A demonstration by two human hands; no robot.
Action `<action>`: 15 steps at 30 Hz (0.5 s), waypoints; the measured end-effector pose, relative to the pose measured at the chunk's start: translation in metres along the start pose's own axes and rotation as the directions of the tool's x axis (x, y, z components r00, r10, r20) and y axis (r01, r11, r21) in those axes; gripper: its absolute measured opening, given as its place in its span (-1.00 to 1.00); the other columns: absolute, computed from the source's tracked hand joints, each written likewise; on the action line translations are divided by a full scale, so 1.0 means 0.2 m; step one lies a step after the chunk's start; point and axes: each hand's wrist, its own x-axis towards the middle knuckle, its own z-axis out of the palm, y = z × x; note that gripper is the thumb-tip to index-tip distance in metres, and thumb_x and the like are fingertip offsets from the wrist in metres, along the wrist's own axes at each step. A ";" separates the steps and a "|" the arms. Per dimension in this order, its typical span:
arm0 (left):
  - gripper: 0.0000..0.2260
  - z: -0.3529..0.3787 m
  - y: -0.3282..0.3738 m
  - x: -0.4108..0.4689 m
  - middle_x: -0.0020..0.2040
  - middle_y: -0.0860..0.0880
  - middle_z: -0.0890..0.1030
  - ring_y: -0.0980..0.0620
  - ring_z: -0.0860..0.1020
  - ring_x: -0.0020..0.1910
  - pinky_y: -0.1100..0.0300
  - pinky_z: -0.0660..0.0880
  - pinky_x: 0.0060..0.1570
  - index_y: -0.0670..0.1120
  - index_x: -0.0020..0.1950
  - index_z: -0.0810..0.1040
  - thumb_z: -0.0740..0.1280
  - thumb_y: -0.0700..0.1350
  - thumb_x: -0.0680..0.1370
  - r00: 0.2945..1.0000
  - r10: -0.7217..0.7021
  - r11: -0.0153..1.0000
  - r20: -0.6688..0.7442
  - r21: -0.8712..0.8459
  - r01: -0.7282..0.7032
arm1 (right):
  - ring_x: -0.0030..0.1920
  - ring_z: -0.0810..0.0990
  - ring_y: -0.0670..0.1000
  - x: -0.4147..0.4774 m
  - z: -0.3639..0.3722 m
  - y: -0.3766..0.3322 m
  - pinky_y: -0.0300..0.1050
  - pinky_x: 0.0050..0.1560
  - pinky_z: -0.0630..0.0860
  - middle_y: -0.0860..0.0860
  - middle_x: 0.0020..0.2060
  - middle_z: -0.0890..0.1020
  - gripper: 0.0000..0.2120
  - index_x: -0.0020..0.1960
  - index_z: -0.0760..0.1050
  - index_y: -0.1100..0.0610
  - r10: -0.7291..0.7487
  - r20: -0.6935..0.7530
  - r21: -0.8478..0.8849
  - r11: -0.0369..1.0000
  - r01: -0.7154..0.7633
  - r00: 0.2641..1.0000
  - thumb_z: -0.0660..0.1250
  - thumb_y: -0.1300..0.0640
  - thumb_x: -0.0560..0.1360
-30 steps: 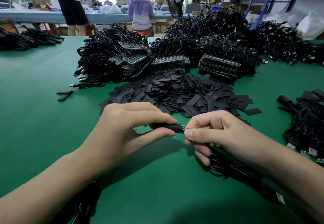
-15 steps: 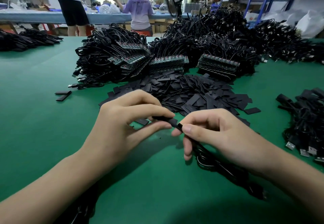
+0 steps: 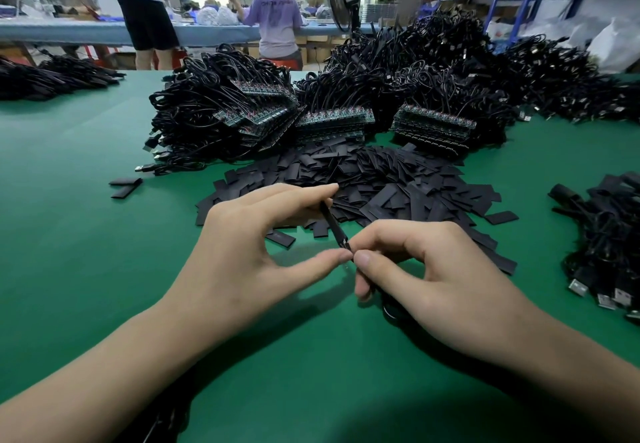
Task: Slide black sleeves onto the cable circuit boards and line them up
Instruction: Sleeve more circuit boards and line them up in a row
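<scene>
Both hands meet above the green-covered bench (image 3: 69, 234), clamped on one slim black tubular sleeve (image 3: 334, 224) that slants from upper left to lower right, clear of the surface. The left hand (image 3: 263, 245) holds it lengthwise: fingertips at its far end, thumb at its near end. The right hand (image 3: 433, 269) pinches that same near end between thumb and forefinger, where a small glint of metal shows. A loop of black cable (image 3: 391, 311) peeks out under the right palm.

Just behind the hands lies a heap of flat black sleeves (image 3: 381, 182). Beyond it stand stacks of green circuit boards (image 3: 332, 123) with their coiled black cables (image 3: 214, 113) attached. Two loose sleeves (image 3: 126, 186) lie apart to the left, and a bundle of black cables with silver USB plugs (image 3: 606, 252) sits at the right edge.
</scene>
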 end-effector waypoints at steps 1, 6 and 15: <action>-0.50 0.00 0.00 0.00 0.10 0.10 0.68 0.14 0.66 0.07 0.13 0.61 0.11 -0.01 0.33 0.61 0.55 0.05 0.41 1.000 0.001 1.000 0.004 -0.010 -0.001 | -0.24 0.67 -0.16 0.00 0.00 0.00 -0.31 -0.17 0.52 -0.14 -0.29 0.70 -0.82 -0.11 0.60 -0.08 -0.011 -0.012 -0.018 1.000 0.011 1.000 0.34 0.14 0.62; -0.54 0.01 0.01 0.01 0.07 0.07 0.66 0.07 0.65 0.09 0.09 0.60 0.12 -0.06 0.28 0.61 0.56 -0.05 0.40 1.000 0.012 1.000 -0.001 -0.022 -0.012 | -0.23 0.66 -0.17 0.00 0.00 -0.01 -0.40 -0.16 0.45 -0.15 -0.32 0.69 -0.85 -0.13 0.60 -0.08 -0.036 -0.044 -0.036 0.999 0.035 0.998 0.38 0.12 0.59; -0.63 0.01 0.01 0.01 0.03 0.06 0.63 0.02 0.62 0.08 0.06 0.55 0.07 -0.06 0.18 0.63 0.54 -0.10 0.39 0.997 0.063 0.998 -0.034 0.021 -0.062 | -0.19 0.67 -0.14 0.00 0.01 -0.01 -0.36 -0.14 0.48 -0.16 -0.29 0.69 -0.86 -0.15 0.65 -0.05 -0.040 -0.043 -0.016 0.999 0.039 0.998 0.38 0.08 0.57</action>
